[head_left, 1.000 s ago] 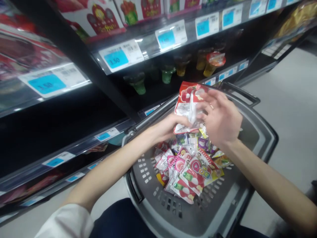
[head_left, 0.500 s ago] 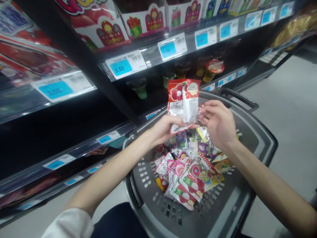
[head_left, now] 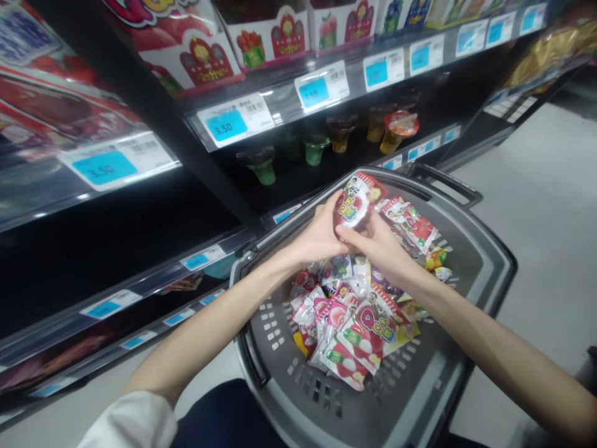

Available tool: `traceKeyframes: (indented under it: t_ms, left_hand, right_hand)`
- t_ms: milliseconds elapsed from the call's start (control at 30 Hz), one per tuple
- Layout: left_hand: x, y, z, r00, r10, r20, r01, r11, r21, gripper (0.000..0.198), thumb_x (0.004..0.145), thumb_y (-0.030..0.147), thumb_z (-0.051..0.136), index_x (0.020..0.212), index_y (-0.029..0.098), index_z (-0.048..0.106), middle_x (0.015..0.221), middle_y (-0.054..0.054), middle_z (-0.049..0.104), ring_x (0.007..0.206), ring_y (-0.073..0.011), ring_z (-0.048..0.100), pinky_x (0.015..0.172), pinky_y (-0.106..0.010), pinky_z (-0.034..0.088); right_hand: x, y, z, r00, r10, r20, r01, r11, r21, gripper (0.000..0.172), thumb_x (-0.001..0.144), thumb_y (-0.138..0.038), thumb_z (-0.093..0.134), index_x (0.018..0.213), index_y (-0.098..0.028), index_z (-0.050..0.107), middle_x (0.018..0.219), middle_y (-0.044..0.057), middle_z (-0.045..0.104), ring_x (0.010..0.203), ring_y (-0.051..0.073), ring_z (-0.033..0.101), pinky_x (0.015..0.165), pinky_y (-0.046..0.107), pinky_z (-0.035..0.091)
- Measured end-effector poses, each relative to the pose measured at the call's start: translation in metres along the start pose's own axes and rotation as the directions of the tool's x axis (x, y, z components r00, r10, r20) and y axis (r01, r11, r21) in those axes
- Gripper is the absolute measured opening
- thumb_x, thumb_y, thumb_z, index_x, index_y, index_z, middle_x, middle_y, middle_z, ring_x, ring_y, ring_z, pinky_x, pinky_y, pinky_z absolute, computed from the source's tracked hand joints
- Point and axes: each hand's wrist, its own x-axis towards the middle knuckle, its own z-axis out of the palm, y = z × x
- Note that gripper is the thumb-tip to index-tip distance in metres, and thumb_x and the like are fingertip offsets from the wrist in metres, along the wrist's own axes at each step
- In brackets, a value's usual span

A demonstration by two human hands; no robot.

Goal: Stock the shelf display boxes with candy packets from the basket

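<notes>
Both of my hands meet over a grey shopping basket (head_left: 485, 274). My left hand (head_left: 319, 236) and my right hand (head_left: 373, 242) pinch a red and white candy packet (head_left: 353, 202) between them, held just above the pile. Several more colourful candy packets (head_left: 359, 323) lie heaped in the basket's bottom. Another red packet (head_left: 413, 224) rests against the far wall, right of my hands.
Dark store shelves stand to the left and ahead, with blue price tags (head_left: 226, 123) along the edges. Jelly cups (head_left: 314, 149) sit on a low shelf just beyond the basket. Red boxes (head_left: 205, 59) fill the upper shelf. Pale floor (head_left: 545, 186) lies to the right.
The packet I held upright above the basket is no longer raised. My hands have dropped toward the pile and now pinch a packet together, front side up.
</notes>
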Motion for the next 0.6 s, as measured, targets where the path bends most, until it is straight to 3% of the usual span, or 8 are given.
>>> traceKeyframes:
  t_ms: [67,167,233,300,367,433,600]
  left_hand:
    - [0.000,0.007,-0.001,0.999,-0.037,-0.034,0.036,0.998,-0.043,0.119,0.055,0.018,0.086,0.158,0.027,0.028,0.153,-0.019,0.036,0.137,-0.0368,0.046,0.112,-0.057,0.044]
    - [0.003,0.018,-0.002,0.987,-0.141,-0.080,0.126,0.977,-0.172,0.114,0.058,0.020,0.087,0.156,0.028,0.030,0.155,-0.017,0.036,0.139,-0.0330,0.045,0.113,-0.051,0.044]
    - [0.006,0.023,-0.003,0.962,-0.230,-0.147,0.183,0.943,-0.278,0.094,0.067,0.020,0.082,0.150,0.025,0.039,0.153,-0.015,0.040,0.139,-0.0297,0.046,0.113,-0.046,0.044]
    - [0.009,0.027,-0.005,0.929,-0.285,-0.238,0.186,0.912,-0.365,0.067,0.074,0.016,0.073,0.137,0.021,0.052,0.146,-0.014,0.048,0.134,-0.0268,0.050,0.111,-0.041,0.043]
    - [0.012,0.029,-0.007,0.911,-0.305,-0.278,0.156,0.878,-0.452,0.043,0.077,0.011,0.068,0.119,0.016,0.062,0.132,-0.013,0.058,0.121,-0.0227,0.058,0.106,-0.036,0.045]
    - [0.013,0.031,-0.008,0.916,-0.316,-0.245,0.140,0.828,-0.543,0.026,0.079,0.009,0.066,0.104,0.013,0.064,0.114,-0.010,0.065,0.102,-0.0173,0.063,0.097,-0.033,0.047]
    - [0.011,0.033,-0.006,0.925,-0.319,-0.208,0.130,0.777,-0.616,0.017,0.078,0.006,0.069,0.094,0.012,0.069,0.086,-0.002,0.065,0.076,-0.0104,0.060,0.079,-0.027,0.046]
  right_hand:
    - [0.000,-0.004,0.000,1.000,0.018,-0.020,-0.017,0.999,0.044,0.036,0.081,-0.042,0.079,0.107,-0.022,0.066,0.118,0.009,0.073,0.107,0.025,0.070,0.107,0.050,0.055]
    - [0.001,-0.008,-0.004,0.992,0.094,-0.085,-0.084,0.990,0.111,0.027,0.083,-0.043,0.078,0.095,-0.021,0.069,0.107,0.010,0.077,0.095,0.026,0.073,0.092,0.049,0.063]
    - [0.003,-0.009,-0.007,0.977,0.157,-0.146,-0.132,0.977,0.167,0.026,0.084,-0.043,0.077,0.094,-0.020,0.069,0.104,0.011,0.077,0.093,0.027,0.074,0.083,0.048,0.065]
    - [0.005,-0.011,-0.009,0.959,0.199,-0.202,-0.149,0.959,0.240,0.025,0.084,-0.041,0.077,0.096,-0.020,0.070,0.108,0.012,0.077,0.097,0.029,0.074,0.084,0.049,0.065]
    - [0.006,-0.015,-0.010,0.947,0.207,-0.246,-0.125,0.942,0.312,0.024,0.084,-0.037,0.077,0.100,-0.021,0.071,0.115,0.010,0.076,0.105,0.029,0.073,0.091,0.050,0.063]
    - [0.007,-0.018,-0.009,0.950,0.187,-0.249,-0.088,0.929,0.360,0.024,0.083,-0.034,0.079,0.102,-0.022,0.071,0.118,0.008,0.076,0.111,0.029,0.072,0.096,0.050,0.061]
    - [0.007,-0.024,-0.006,0.930,0.207,-0.305,-0.067,0.909,0.412,0.024,0.080,-0.026,0.080,0.102,-0.022,0.071,0.111,0.005,0.078,0.109,0.027,0.073,0.099,0.044,0.061]
